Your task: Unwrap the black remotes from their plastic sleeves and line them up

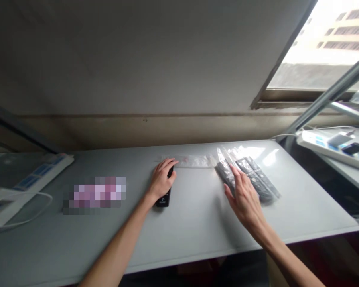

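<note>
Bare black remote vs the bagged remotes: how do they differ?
The black remote has no wrapping; the bagged remotes are in clear plastic.
The black remote is a single piece; the bagged remotes lie grouped side by side.
The black remote is partly covered by the left hand; the bagged remotes are partly hidden by the right hand.
Shared: both are dark and lie on the grey table.

On the desk, a remote lies between a power strip at the left end and bagged remotes to the right, with a loose bag toward the back, before the wall.
</note>
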A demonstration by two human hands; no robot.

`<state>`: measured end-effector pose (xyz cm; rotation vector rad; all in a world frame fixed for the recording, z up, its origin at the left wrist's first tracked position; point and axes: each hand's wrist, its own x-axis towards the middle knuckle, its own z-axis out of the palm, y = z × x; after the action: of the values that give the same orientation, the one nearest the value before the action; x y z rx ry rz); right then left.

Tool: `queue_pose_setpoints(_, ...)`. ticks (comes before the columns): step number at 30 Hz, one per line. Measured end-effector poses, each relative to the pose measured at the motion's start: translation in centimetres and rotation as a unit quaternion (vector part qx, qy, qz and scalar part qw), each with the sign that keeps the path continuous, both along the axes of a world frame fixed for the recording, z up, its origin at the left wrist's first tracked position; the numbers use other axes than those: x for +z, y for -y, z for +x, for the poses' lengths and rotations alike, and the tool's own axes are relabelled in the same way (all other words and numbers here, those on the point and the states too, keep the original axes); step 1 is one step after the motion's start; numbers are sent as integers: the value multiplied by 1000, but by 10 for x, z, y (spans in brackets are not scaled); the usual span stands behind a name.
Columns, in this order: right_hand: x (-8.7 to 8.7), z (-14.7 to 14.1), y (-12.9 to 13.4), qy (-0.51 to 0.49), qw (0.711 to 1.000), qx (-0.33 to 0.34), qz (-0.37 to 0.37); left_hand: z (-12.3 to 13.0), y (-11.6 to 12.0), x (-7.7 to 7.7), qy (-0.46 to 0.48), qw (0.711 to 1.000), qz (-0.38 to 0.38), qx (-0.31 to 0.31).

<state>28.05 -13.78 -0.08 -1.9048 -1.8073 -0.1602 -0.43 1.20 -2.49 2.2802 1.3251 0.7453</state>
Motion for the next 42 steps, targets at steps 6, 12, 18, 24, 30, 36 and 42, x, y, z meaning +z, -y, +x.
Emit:
queue_pose_setpoints(6,-18,11,40,52,998,-29,-21,1,-1,0,-12,1000,21,-4)
queue_pose_setpoints(12,-21,18,41,29,999,-18,0,5,3,-3,-39,998,33,28)
queue_pose_setpoints(18,-25,25,33,20,999,-18,-33,8,7,-5,-41,997,29,59)
queue_pose_setpoints(24,-7,21,24,-48,989,-52,-133,9,7,-6,-65,995,23,70)
queue_pose_setpoints(30,34,-6,22,-208,976,-59,-6,11,13,-1,-80,994,9,77)
queue_pose_setpoints(36,34,-35,-57,-432,885,164,54,5,13,5,25,999,6,37)
queue_pose_setpoints(42,10,-50,-97,-556,784,233,-151,-7,3,12,327,939,-93,-49)
